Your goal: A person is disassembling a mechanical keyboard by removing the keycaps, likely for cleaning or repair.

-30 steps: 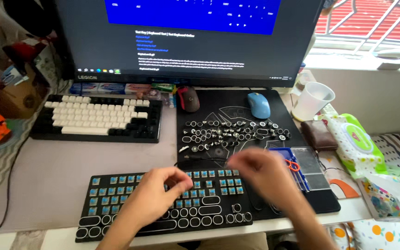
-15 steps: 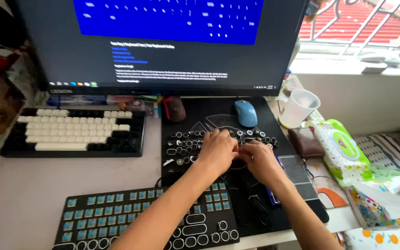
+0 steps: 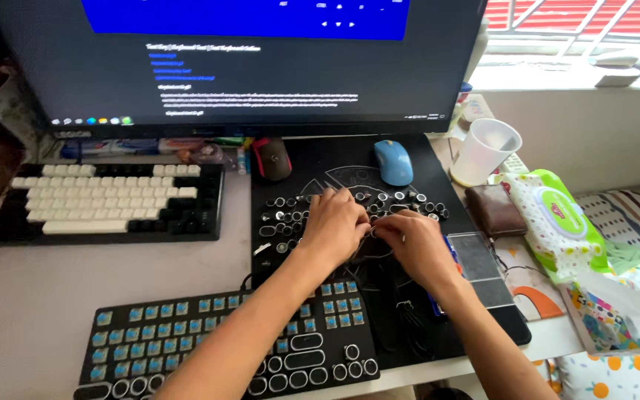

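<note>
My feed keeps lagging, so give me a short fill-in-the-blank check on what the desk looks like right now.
1. Both the left hand and the right hand rest on the loose round keycaps lying on the black ____.
2. The mouse beside the white cup is ____ in colour.
3. The stripped keyboard nearest the person shows bare ____ switches.

Missing words: desk mat; blue; blue

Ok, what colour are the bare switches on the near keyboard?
Light blue switches on the black near keyboard, clearest in the head view.
</note>
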